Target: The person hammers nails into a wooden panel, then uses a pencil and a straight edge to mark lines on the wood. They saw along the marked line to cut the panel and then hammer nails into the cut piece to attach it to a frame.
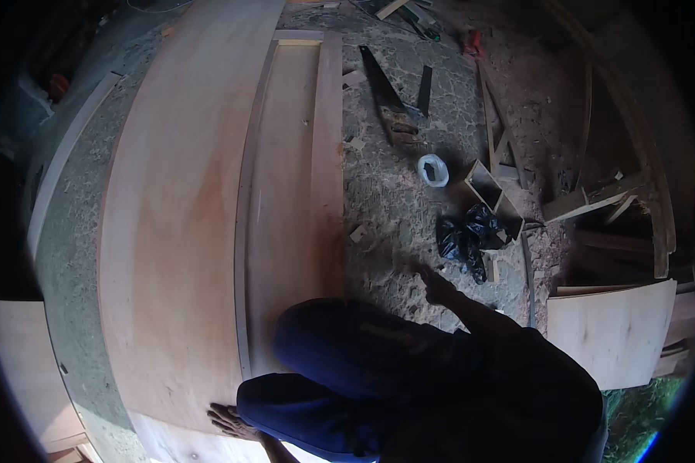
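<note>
My left hand [230,422] lies flat with fingers spread near the front end of a long, pale plywood panel [177,193]. Beside this panel, to its right, runs a narrow wooden frame [329,154] with raised edge strips around a recessed board [286,170]. My knees, in dark blue trousers, cover the near part of the frame. Out over the rough floor, my right hand [435,288] hangs in shadow with a finger stretched out; I see nothing in it. Nearest to that hand is a crumpled black plastic bag [462,241].
Farther off lie a handsaw [386,96], a dark flat blade [425,91], a white ring-shaped roll [433,170] and a small open wooden box [484,187]. Timber scraps and a plywood sheet [610,336] stand at right. A long strip [66,154] lies at left.
</note>
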`<state>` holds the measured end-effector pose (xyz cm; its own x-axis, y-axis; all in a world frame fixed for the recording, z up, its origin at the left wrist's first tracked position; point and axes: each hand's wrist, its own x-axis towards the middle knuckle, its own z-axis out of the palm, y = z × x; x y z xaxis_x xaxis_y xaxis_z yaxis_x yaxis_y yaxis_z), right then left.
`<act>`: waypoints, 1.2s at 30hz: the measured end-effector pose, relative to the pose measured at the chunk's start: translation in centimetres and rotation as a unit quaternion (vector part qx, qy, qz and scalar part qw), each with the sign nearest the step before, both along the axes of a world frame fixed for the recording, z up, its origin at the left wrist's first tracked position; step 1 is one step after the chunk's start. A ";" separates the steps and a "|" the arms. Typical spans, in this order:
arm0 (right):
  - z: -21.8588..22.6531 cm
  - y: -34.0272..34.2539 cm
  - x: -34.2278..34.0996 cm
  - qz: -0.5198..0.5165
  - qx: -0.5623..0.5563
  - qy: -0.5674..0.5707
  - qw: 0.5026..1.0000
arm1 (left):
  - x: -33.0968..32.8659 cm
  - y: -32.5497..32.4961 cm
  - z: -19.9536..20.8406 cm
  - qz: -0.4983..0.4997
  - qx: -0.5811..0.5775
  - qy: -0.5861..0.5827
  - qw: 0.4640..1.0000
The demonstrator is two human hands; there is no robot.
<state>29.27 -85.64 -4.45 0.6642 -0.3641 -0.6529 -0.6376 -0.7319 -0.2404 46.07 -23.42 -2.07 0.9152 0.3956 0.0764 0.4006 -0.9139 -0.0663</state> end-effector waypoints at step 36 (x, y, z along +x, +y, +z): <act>-7.9 34.6 -46.7 0.211 -0.211 0.286 0.911 | 3.8 -0.2 -1.5 -0.348 -0.017 0.102 0.932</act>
<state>-17.48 -51.05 -12.32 0.3992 -0.4533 -0.7970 -0.2100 -0.8914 0.4017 49.85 -23.62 -3.57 0.9453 -0.2994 -0.1298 -0.3069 -0.9508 -0.0419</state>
